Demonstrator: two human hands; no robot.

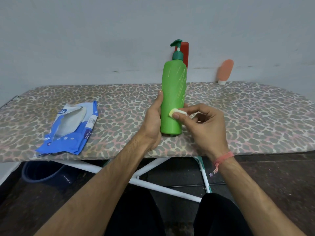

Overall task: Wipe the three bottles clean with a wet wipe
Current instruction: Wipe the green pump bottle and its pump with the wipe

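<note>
a leopard-print ironing board (255, 120) stands against a pale wall. upright on it, the green bottle (172, 99) is gripped by the left hand (152, 120), while the right hand (206, 123) has its fingers (176, 115) pinched on a folded wipe (177, 112) pressed to its side. judging by this, wiping is under way; the red bottle (186, 51) and pink bottle (225, 70) wait behind. an open wipe pack (71, 126) lies left.

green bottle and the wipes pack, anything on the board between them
Only the left hand gripping the green bottle; otherwise bare board up to the wipes pack, per the head view.
</note>
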